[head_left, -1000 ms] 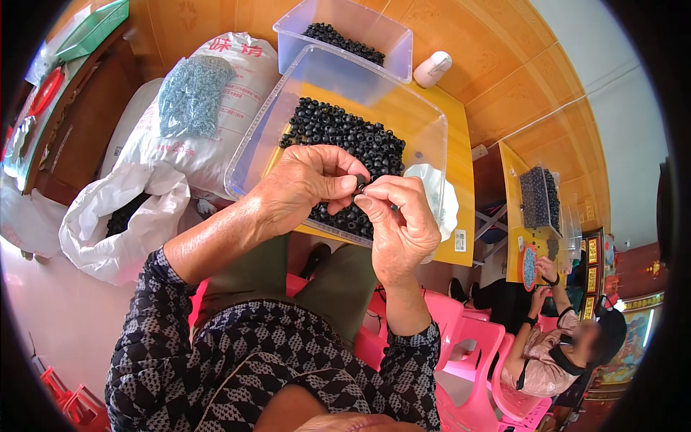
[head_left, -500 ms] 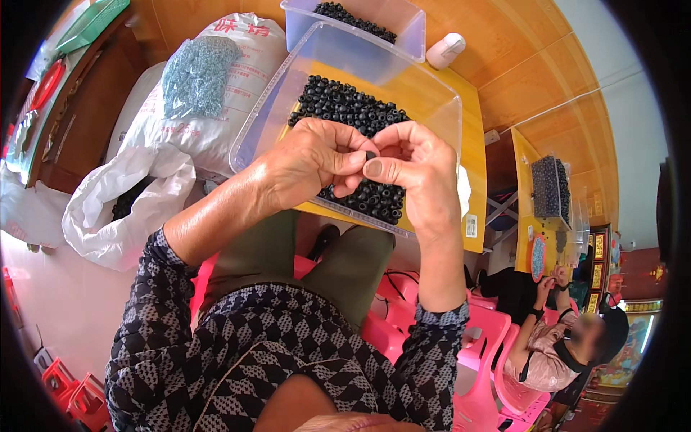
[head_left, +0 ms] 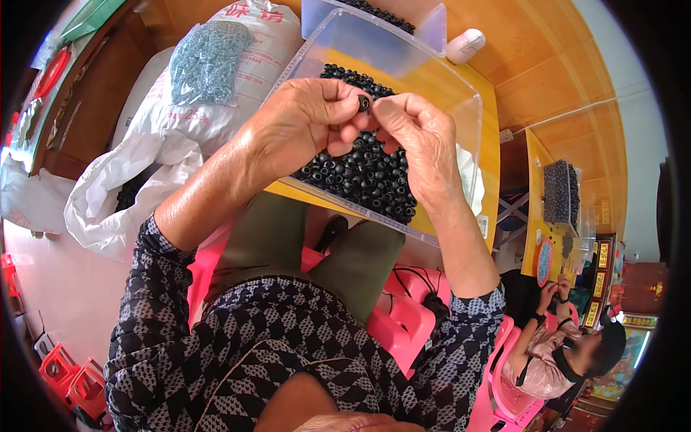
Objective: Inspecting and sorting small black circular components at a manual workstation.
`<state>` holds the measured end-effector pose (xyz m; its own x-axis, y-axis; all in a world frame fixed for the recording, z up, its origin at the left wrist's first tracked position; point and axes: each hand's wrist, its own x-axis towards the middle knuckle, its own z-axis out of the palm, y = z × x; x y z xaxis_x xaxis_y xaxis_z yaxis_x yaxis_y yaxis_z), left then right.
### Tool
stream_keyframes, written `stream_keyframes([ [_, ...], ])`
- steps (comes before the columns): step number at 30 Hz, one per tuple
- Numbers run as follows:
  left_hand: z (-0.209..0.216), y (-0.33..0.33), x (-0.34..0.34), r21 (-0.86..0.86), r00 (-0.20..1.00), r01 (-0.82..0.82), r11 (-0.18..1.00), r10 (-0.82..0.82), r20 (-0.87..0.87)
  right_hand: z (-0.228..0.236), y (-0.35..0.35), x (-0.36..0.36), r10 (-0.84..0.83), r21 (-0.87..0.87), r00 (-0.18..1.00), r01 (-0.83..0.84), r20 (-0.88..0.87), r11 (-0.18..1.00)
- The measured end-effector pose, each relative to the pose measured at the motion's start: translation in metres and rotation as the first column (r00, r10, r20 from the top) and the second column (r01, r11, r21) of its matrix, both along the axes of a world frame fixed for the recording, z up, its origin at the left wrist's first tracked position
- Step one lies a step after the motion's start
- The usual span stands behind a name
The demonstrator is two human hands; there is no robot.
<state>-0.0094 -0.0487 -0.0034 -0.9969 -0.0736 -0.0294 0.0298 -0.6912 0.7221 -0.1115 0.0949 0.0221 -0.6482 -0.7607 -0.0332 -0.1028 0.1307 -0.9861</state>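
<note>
Between the thumb and fingers of my left hand (head_left: 306, 119) is a small black ring-shaped piece (head_left: 363, 104), its round opening showing. My right hand (head_left: 423, 140) is close beside it, thumb and forefinger pinched near the piece; what that pinch holds, if anything, is too small to make out. Both hands are over a clear plastic tub (head_left: 461, 108) that stands tilted at the table edge. Many loose black hollow pieces (head_left: 356, 173) lie in the tub, partly hidden behind my hands.
Behind the tub stands another clear bin (head_left: 432, 29) with black pieces, beside a pale pink bottle (head_left: 466, 46). To the left are a white sack (head_left: 270, 57), a bag of blue-grey bits (head_left: 210, 63) and an open white bag (head_left: 101, 194). A co-worker (head_left: 551, 356) sits at right.
My hands have moved up a little and turned, so the black piece's opening now shows. My right fingertips have drawn slightly away from it. The whole view has shifted a bit.
</note>
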Motion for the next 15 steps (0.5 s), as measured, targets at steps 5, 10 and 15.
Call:
stream_keyframes([
  [5,0.007,-0.003,0.006,-0.03,0.995,-0.102,0.994,0.102,-0.019,-0.037,-0.002,-0.028,0.097,0.174,0.995,-0.102,0.036,0.979],
  [10,-0.001,-0.005,0.005,0.033,0.986,-0.157,0.987,0.155,0.067,-0.082,-0.038,-0.017,0.425,0.383,0.798,-0.266,-0.426,0.885],
  [15,0.003,-0.003,0.003,0.009,0.982,-0.186,0.982,0.186,0.03,-0.162,-0.091,0.002,0.297,-0.216,0.945,-0.322,-0.139,0.922],
])
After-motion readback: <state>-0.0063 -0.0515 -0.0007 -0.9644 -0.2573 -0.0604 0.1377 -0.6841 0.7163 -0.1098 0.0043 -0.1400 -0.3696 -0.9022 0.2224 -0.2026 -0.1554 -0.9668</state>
